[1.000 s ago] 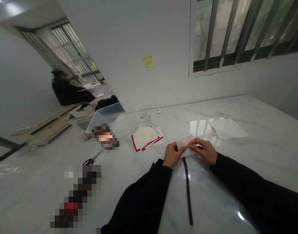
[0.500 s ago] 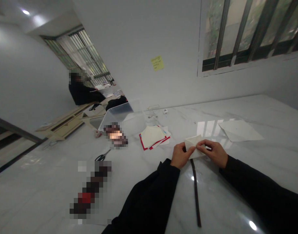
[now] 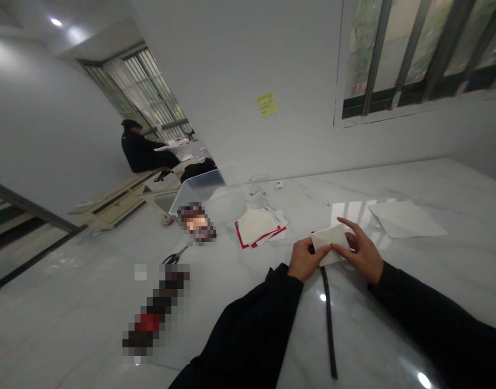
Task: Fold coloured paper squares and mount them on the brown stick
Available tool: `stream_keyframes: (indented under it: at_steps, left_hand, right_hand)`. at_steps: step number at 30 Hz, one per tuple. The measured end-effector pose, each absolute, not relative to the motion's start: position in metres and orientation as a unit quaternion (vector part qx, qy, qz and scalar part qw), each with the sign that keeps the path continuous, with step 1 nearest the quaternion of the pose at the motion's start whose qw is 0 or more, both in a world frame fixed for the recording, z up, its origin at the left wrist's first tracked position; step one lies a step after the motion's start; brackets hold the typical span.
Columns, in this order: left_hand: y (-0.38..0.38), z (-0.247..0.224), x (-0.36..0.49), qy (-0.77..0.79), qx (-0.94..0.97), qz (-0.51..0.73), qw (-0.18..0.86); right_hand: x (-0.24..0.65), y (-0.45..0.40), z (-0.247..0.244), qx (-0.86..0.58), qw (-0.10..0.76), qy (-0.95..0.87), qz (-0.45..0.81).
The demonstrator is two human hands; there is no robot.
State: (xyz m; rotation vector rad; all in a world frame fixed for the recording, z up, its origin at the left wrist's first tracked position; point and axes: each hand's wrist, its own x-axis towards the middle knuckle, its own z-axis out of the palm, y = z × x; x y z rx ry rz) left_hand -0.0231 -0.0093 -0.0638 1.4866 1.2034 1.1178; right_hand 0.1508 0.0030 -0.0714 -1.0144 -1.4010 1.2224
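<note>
Between my hands is a small cream folded sheet, paper or felt, I cannot tell which. My left hand pinches its left side, the thumb lying along the near edge. My right hand has its thumb pressed on the right part of the sheet, with the index finger raised off it and the other fingers curled behind. A narrow dark brown strip runs from under the sheet toward me over the table. How the strip meets the sheet is hidden.
On the white marbled table lie a stack of cream and red sheets, black-handled scissors and a larger cream sheet. A clear plastic bin stands behind. Farther left, a person sits near a window.
My right index finger has lifted off the sheet, while its thumb has moved to the near edge beside the left thumb. The whole view has shifted slightly.
</note>
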Motion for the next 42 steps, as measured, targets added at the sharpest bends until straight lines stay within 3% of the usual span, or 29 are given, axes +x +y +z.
stream_keyframes:
  at_steps: [3, 9, 29, 34, 38, 42]
  left_hand:
    - [-0.009, -0.065, -0.023, 0.480, 0.593, 0.454, 0.460]
    - [-0.010, -0.063, -0.023, 0.468, 0.595, 0.457, 0.467]
    - [0.000, -0.051, -0.034, 0.448, 0.602, 0.466, 0.469]
    - [0.023, -0.044, -0.064, 0.510, 0.539, 0.551, 0.381]
    - [0.023, -0.051, -0.069, 0.583, 0.596, 0.473, 0.286]
    - [0.009, -0.054, -0.049, 0.584, 0.714, 0.362, 0.138]
  right_hand:
    - [0.153, 0.006, -0.072, -0.400, 0.478, -0.564, 0.542]
    - [0.165, 0.018, -0.078, -0.401, 0.375, -0.619, 0.561]
    - [0.172, 0.024, -0.075, -0.430, 0.418, -0.544, 0.587]
    - [0.183, 0.041, -0.080, -0.425, 0.482, -0.416, 0.644]
    - [0.185, 0.045, -0.081, -0.401, 0.509, -0.377, 0.662]
    - [0.182, 0.043, -0.080, -0.389, 0.482, -0.392, 0.680]
